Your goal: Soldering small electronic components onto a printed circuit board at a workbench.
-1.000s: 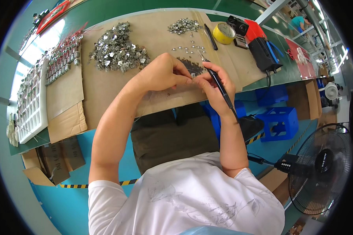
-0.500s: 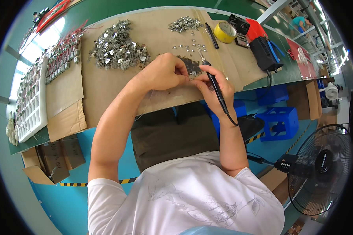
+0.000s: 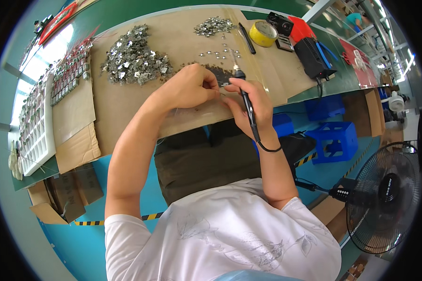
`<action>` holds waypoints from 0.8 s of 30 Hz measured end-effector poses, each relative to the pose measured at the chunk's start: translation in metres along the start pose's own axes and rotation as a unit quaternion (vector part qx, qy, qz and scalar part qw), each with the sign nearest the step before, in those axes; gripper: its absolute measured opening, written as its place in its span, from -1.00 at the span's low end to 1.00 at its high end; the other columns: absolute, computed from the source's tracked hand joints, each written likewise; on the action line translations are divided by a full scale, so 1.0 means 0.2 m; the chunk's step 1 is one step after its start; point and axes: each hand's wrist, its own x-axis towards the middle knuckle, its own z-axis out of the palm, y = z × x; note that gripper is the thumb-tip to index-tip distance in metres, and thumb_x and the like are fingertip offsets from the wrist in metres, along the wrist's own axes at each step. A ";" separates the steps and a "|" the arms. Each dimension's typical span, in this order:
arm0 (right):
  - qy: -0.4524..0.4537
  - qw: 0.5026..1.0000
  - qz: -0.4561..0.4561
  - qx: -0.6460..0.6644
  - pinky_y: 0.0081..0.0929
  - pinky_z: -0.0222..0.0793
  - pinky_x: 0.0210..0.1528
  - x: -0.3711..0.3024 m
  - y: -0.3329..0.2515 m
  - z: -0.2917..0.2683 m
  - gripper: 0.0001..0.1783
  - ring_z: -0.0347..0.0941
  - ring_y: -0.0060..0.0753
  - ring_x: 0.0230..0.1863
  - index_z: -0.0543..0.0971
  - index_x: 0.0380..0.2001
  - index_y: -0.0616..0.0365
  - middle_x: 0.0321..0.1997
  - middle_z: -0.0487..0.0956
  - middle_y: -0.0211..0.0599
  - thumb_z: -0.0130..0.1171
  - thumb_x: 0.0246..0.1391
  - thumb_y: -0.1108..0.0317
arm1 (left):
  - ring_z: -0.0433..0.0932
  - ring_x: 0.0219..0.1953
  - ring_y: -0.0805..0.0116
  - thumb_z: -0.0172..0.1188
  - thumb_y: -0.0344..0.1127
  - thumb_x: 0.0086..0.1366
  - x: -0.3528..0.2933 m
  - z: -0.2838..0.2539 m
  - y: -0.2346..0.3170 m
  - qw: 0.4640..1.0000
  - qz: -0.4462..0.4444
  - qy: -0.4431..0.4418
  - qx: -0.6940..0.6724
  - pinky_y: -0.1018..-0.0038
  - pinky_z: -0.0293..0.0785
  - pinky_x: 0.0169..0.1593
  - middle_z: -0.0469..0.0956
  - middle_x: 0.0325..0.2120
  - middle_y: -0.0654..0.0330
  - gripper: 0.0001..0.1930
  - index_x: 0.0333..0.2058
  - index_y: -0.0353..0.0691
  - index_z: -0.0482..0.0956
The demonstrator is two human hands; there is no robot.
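Observation:
My right hand (image 3: 255,105) grips a black soldering iron (image 3: 246,100), its metal tip pointing away from me over the table and its cord hanging by my wrist. My right thumb stretches toward the left fingertips, with a small gap between. My left hand (image 3: 192,86) is closed in a pinch at the near edge of the cardboard-covered table; a thin wire (image 3: 175,112) trails below it, and a short end shows by the fingertips. Just beyond both hands lies a dark, soiled patch (image 3: 218,74). Small shiny metal pieces (image 3: 215,53) stand in rows past the iron's tip.
A big heap of metal parts (image 3: 136,58) lies left, a smaller heap (image 3: 213,26) at the back. A black pen (image 3: 246,38), yellow tape roll (image 3: 263,33) and black power box (image 3: 312,58) sit right. Wired parts fill a white tray (image 3: 38,126) far left. A fan (image 3: 384,192) stands right.
My right hand and the soldering iron have moved slightly left, and the right thumb has come apart from the left fingertips. The whole view has shifted a little. The left hand keeps its pinch.

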 end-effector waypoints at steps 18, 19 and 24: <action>0.074 0.981 0.145 0.102 -0.65 0.55 -0.39 -0.09 0.05 -0.03 -0.64 0.65 -0.57 -0.45 0.52 0.15 0.37 -0.31 0.75 -0.19 0.19 0.35 0.45 | 0.67 -0.31 -0.04 0.27 -0.31 0.10 0.02 0.08 -0.01 0.980 0.016 0.086 0.181 0.18 0.58 -0.16 0.67 -0.45 -0.06 -0.84 -0.43 -0.29 0.67; 0.073 0.979 0.153 0.111 -0.66 0.55 -0.39 -0.09 0.06 -0.05 -0.63 0.64 -0.59 -0.46 0.52 0.16 0.37 -0.31 0.75 -0.21 0.20 0.35 0.45 | 0.65 -0.29 -0.05 0.27 -0.30 0.12 0.02 0.08 -0.02 0.968 0.021 0.094 0.231 0.16 0.56 -0.16 0.66 -0.42 -0.05 -0.84 -0.42 -0.30 0.64; 0.141 0.955 0.140 0.219 -0.66 0.52 -0.49 -0.14 0.14 -0.05 -0.72 0.57 -0.56 -0.56 0.58 0.03 0.39 -0.40 0.68 -0.14 0.21 0.33 0.45 | 0.62 -0.27 -0.09 0.23 -0.28 0.13 0.03 0.13 -0.05 0.954 0.063 0.118 0.268 0.14 0.55 -0.13 0.64 -0.41 -0.01 -0.83 -0.41 -0.28 0.61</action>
